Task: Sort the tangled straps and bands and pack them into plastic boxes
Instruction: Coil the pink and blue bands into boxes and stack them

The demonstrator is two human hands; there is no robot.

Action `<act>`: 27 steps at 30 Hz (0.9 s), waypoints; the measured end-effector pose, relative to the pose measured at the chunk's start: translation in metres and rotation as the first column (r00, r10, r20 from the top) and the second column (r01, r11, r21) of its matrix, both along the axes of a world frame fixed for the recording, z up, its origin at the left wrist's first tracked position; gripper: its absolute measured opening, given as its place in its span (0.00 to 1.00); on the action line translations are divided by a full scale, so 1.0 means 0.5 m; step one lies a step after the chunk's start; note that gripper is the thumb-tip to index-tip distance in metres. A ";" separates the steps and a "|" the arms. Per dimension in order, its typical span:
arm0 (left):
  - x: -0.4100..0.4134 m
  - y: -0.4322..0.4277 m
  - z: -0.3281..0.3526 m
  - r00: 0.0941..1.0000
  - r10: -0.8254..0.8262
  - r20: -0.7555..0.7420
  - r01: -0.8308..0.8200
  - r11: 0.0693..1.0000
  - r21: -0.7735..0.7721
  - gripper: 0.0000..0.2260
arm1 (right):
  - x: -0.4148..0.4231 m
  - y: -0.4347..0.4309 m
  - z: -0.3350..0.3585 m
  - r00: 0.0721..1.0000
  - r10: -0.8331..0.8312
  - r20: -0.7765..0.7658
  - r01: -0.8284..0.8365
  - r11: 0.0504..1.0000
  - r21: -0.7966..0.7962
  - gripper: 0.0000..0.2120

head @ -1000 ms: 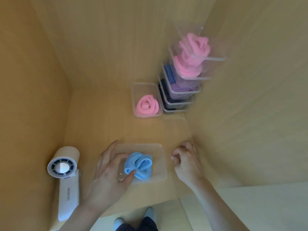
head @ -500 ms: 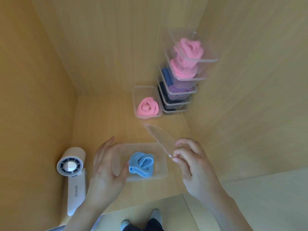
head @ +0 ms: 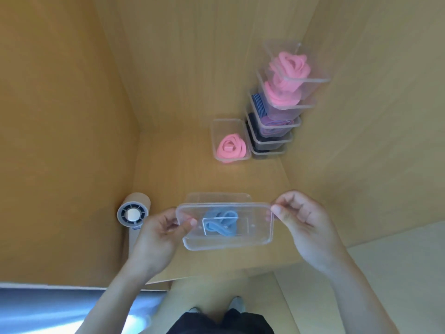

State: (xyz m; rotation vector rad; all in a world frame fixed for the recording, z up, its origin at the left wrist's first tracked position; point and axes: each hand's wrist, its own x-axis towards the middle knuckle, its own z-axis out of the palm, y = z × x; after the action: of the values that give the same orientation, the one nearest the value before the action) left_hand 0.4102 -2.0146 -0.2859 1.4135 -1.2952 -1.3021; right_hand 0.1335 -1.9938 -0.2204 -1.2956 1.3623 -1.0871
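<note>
Blue band [head: 222, 223]: it lies loosely coiled inside the open plastic box [head: 218, 196] near the front of the wooden shelf [head: 183, 169], seen through the clear lid [head: 255, 237] that I hold just above it.

Far left, a white handheld fan [head: 132, 214] lies on the shelf close beside my wrist. It is no part of the job.

My left hand [head: 154, 239] pinches the lid's left edge, thumb on top and fingers curled beneath. My right hand [head: 309, 227] pinches the right edge the same way. The lid is not seated. It sits offset toward me from the box rim.

Risks, as I judge them:
- The coil looks springy, and a raised loop could catch under the rim and stop the lid closing.
- The lid is thin and flexible. Pressing one corner first may leave the opposite corner proud.
- The box is light on smooth wood, so it may skid back when I press.

Materials: box and lid are thin clear plastic, rectangular with rounded corners. The band is soft, matte, flat fabric. The shelf is a smooth wood-grain panel.

Further right, a pink band [head: 231, 147] sits rolled in a separate clear box, touching a stack of filled boxes [head: 272, 141] in the corner
</note>
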 end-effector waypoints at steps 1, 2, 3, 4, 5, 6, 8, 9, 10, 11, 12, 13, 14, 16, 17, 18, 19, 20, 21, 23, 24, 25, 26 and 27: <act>0.001 0.009 -0.005 1.000 0.021 -0.008 -0.021 1.000 0.021 0.08 | 0.006 -0.004 -0.015 1.000 -0.028 0.003 0.028 1.000 -0.011 0.04; 0.003 0.015 -0.010 0.999 0.048 -0.015 -0.047 0.998 0.039 0.08 | 0.016 -0.009 -0.029 0.999 -0.039 0.006 0.039 0.999 -0.017 0.04; 0.003 0.020 -0.013 0.997 0.075 -0.020 -0.073 0.996 0.056 0.08 | 0.026 -0.013 -0.046 0.999 -0.051 0.005 0.051 0.999 -0.019 0.05; 0.003 0.022 -0.018 0.994 0.103 -0.024 -0.101 0.993 0.065 0.08 | 0.036 -0.019 -0.064 0.997 -0.077 -0.007 0.077 0.997 -0.025 0.08; 0.000 0.021 -0.020 0.991 0.131 -0.032 -0.128 0.989 0.074 0.07 | 0.045 -0.026 -0.085 0.992 -0.122 -0.032 0.120 0.992 -0.036 0.12; -0.003 0.017 -0.022 0.987 0.157 -0.026 -0.155 0.985 0.077 0.06 | 0.052 -0.033 -0.105 0.983 -0.174 -0.065 0.171 0.984 -0.048 0.14; -0.015 0.001 -0.025 0.979 0.199 0.038 -0.201 0.978 0.054 0.07 | 0.060 -0.046 -0.143 0.955 -0.269 -0.126 0.262 0.963 -0.064 0.16; -0.022 -0.008 -0.027 0.975 0.210 0.076 -0.212 0.977 0.017 0.13 | 0.060 -0.051 -0.161 0.942 -0.296 -0.155 0.289 0.955 -0.066 0.16; -0.027 -0.016 -0.030 0.973 0.209 0.101 -0.206 0.978 -0.040 0.17 | 0.058 -0.055 -0.177 0.933 -0.310 -0.181 0.303 0.951 -0.069 0.16; -0.031 -0.025 -0.031 0.972 0.198 0.127 -0.186 0.978 -0.097 0.20 | 0.056 -0.059 -0.191 0.927 -0.318 -0.200 0.309 0.948 -0.076 0.16; -0.035 -0.035 -0.034 0.969 0.178 0.170 -0.155 0.978 -0.139 0.20 | 0.054 -0.063 -0.201 0.922 -0.325 -0.209 0.315 0.946 -0.084 0.16; -0.037 -0.046 -0.040 0.959 0.161 0.235 -0.124 0.979 -0.165 0.20 | 0.052 -0.068 -0.210 0.918 -0.334 -0.214 0.322 0.942 -0.091 0.16; -0.040 -0.055 -0.048 0.937 0.150 0.316 -0.096 0.979 -0.178 0.19 | 0.051 -0.075 -0.217 0.910 -0.347 -0.227 0.333 0.938 -0.098 0.17; -0.045 -0.067 -0.064 0.873 0.149 0.464 -0.062 0.978 -0.197 0.19 | 0.054 -0.093 -0.229 0.889 -0.362 -0.279 0.349 0.932 -0.096 0.17; -0.048 -0.067 -0.073 0.845 0.153 0.513 -0.053 0.977 -0.205 0.19 | 0.056 -0.101 -0.234 0.883 -0.354 -0.308 0.346 0.935 -0.085 0.15; -0.051 -0.063 -0.084 0.823 0.150 0.548 -0.040 0.978 -0.207 0.19 | 0.061 -0.108 -0.240 0.879 -0.343 -0.331 0.339 0.938 -0.071 0.13; -0.054 -0.056 -0.094 0.813 0.138 0.566 -0.024 0.979 -0.204 0.19 | 0.065 -0.112 -0.247 0.876 -0.332 -0.350 0.334 0.941 -0.056 0.11; -0.055 -0.049 -0.102 0.817 0.127 0.562 -0.012 0.979 -0.204 0.19 | 0.070 -0.115 -0.253 0.872 -0.322 -0.369 0.329 0.943 -0.045 0.10; -0.055 -0.045 -0.109 0.830 0.122 0.544 -0.006 0.978 -0.209 0.19 | 0.073 -0.116 -0.257 0.869 -0.315 -0.383 0.324 0.945 -0.042 0.09; -0.051 -0.046 -0.121 0.843 0.122 0.523 -0.005 0.976 -0.220 0.19 | 0.080 -0.119 -0.262 0.869 -0.302 -0.393 0.305 0.951 -0.056 0.07; -0.049 -0.051 -0.123 0.842 0.119 0.525 -0.005 0.977 -0.214 0.20 | 0.083 -0.120 -0.263 0.872 -0.290 -0.395 0.289 0.955 -0.065 0.08; -0.048 -0.057 -0.125 0.841 0.111 0.529 -0.001 0.979 -0.205 0.20 | 0.086 -0.121 -0.264 0.876 -0.273 -0.398 0.266 0.961 -0.073 0.11; -0.048 -0.061 -0.127 0.841 0.099 0.531 0.006 0.981 -0.193 0.20 | 0.088 -0.120 -0.264 0.879 -0.251 -0.406 0.241 0.967 -0.076 0.14; -0.049 -0.064 -0.129 0.845 0.087 0.527 0.011 0.984 -0.180 0.21 | 0.090 -0.119 -0.263 0.881 -0.230 -0.413 0.222 0.973 -0.069 0.19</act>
State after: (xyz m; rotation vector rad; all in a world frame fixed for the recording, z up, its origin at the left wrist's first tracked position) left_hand 0.3856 -2.0467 -0.3505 1.7307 -1.6862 -0.7542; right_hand 0.1784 -2.0534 -0.3518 -1.4686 1.8674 -1.0109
